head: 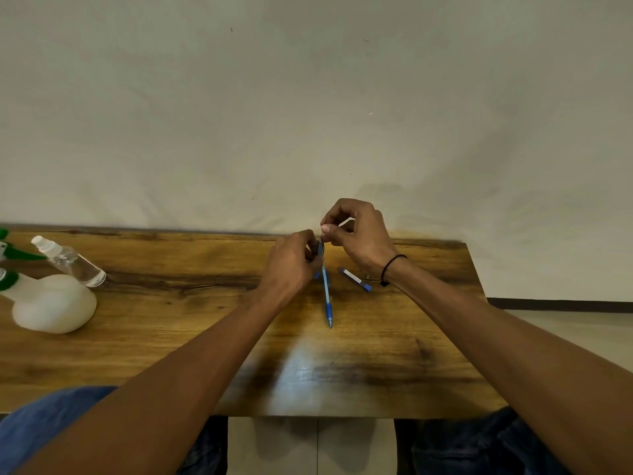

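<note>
A blue mechanical pencil [327,296] lies on the wooden table [171,337], its tip toward me. My left hand [291,262] grips a small dark tube [320,249] just above the pencil's far end. My right hand [356,234] hovers beside it, thumb and forefinger pinched together above the tube's top; something very thin may be between them, too small to tell. A second small dark case with a blue end [355,279] lies on the table under my right wrist, which wears a black band.
At the table's left stand a white spray bottle with green trigger [51,303] and a clear small spray bottle [68,260] lying tilted. A pale wall rises right behind the table. The table's right edge drops to a tiled floor.
</note>
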Demonstrator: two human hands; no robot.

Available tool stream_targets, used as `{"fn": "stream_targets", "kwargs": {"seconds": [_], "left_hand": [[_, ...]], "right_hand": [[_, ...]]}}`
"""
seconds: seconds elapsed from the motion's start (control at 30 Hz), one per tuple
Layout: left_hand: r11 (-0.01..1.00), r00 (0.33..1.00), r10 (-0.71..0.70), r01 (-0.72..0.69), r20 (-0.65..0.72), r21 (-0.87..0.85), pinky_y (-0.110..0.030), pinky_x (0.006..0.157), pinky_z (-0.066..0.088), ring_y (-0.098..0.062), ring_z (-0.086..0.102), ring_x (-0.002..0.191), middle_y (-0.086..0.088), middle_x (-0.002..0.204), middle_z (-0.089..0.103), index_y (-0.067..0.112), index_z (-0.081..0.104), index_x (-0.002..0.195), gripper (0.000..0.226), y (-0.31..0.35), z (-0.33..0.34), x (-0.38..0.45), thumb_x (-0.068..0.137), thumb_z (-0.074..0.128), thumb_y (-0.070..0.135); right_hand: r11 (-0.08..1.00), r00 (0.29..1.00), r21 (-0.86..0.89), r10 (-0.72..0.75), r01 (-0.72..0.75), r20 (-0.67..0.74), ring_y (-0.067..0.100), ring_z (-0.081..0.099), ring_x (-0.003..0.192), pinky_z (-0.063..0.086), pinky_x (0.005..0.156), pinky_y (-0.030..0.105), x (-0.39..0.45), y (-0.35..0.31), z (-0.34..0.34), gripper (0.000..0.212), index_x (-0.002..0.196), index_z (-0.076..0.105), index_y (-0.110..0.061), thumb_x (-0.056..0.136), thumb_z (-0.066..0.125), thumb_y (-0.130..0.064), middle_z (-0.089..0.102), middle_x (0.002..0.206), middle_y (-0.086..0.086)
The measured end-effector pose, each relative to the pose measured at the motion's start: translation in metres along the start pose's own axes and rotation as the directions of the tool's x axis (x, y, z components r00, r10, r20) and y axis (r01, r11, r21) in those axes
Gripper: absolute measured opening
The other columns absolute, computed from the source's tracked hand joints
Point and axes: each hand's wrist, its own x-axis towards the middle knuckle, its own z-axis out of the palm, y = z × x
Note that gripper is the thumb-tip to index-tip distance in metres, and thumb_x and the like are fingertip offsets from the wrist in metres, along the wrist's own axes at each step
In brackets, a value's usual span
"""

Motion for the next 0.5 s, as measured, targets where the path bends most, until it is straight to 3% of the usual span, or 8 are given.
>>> {"fn": "stream_targets", "kwargs": {"seconds": [0.3,0.5], "left_hand": [[1.0,1.0,0.009,-0.009,-0.003,-0.011,-0.01,0.057,0.041,-0.011,0.067,0.074,-0.007,0.098,0.078,0.014,0.068,0.104,0.014,-0.0006,0.0018,0.0011,0.092,0.075,0.018],[1.0,1.0,0.01,-0.01,-0.006,-0.007,-0.01,0.056,0.041,-0.009,0.066,0.072,-0.006,0.096,0.078,0.015,0.068,0.104,0.015,-0.0012,0.0027,0.0006,0.092,0.077,0.018]], "right_hand": [[0.999,1.0,-0.045,-0.012,0.012,0.0,0.017,0.073,0.079,0.063,0.079,0.038,0.0016,0.0003,0.0014,0.003,0.089,0.073,-0.007,0.09,0.075,-0.006,0.073,0.087,0.004],[0.997,1.0,-0.082,-0.012,0.013,0.01,0.015,0.072,0.08,0.063,0.077,0.031,0.003,0.0026,0.0031,0.002,0.089,0.074,-0.006,0.088,0.076,-0.005,0.074,0.088,0.004]]}}
